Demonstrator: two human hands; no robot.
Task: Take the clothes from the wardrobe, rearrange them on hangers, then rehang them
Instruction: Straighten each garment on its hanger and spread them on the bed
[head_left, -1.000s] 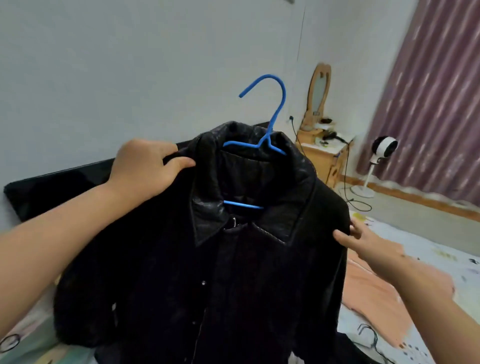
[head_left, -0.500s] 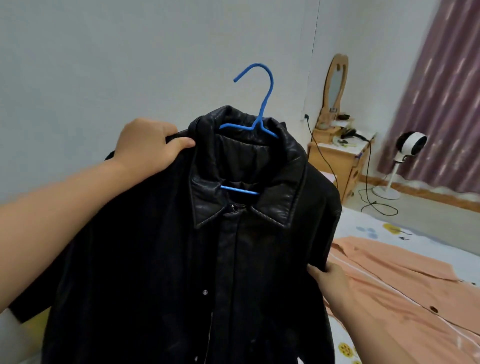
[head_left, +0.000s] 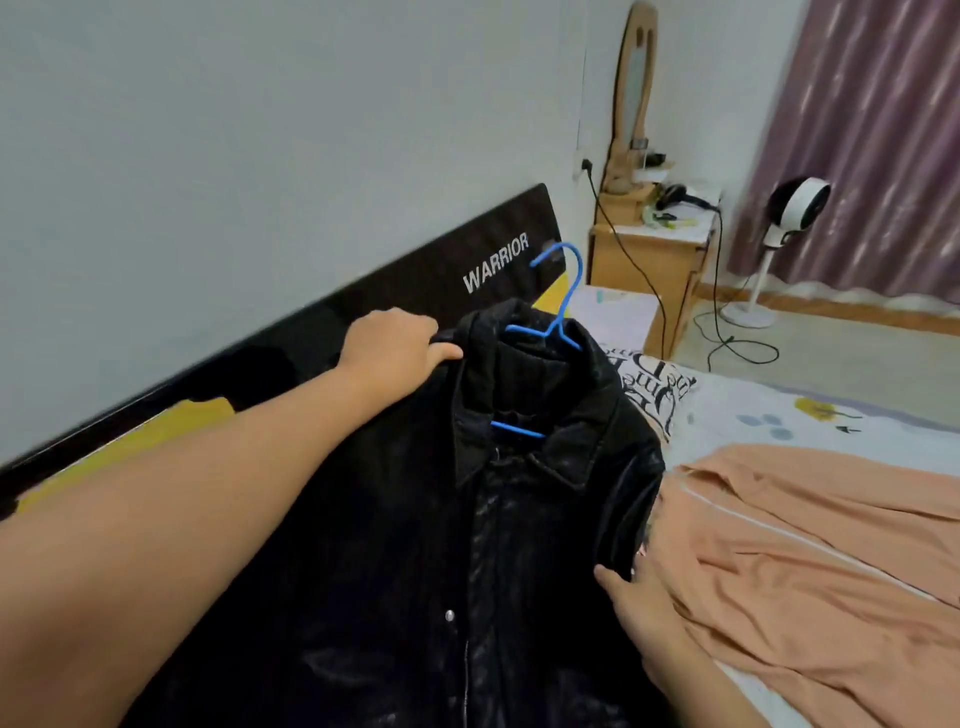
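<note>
The left hand (head_left: 390, 347) is closed around the left shoulder of a black leather jacket (head_left: 441, 545), thumb laid along the collar edge. The right hand (head_left: 640, 597) is pressed against the jacket's right sleeve edge; whether the fabric is pinched cannot be told, as its fingers are partly hidden behind the sleeve. The jacket is carried on a blue hanger (head_left: 553, 317), whose hook stands above the collar, and is held up over the bed (head_left: 810, 421). To the right, a peach garment (head_left: 810, 561) is spread on the bed. Farther off, a dark headboard (head_left: 457, 270) lettered WARRIOR is seen against the wall, with a wooden nightstand (head_left: 644, 254) and a white fan (head_left: 789, 208) beyond.
</note>
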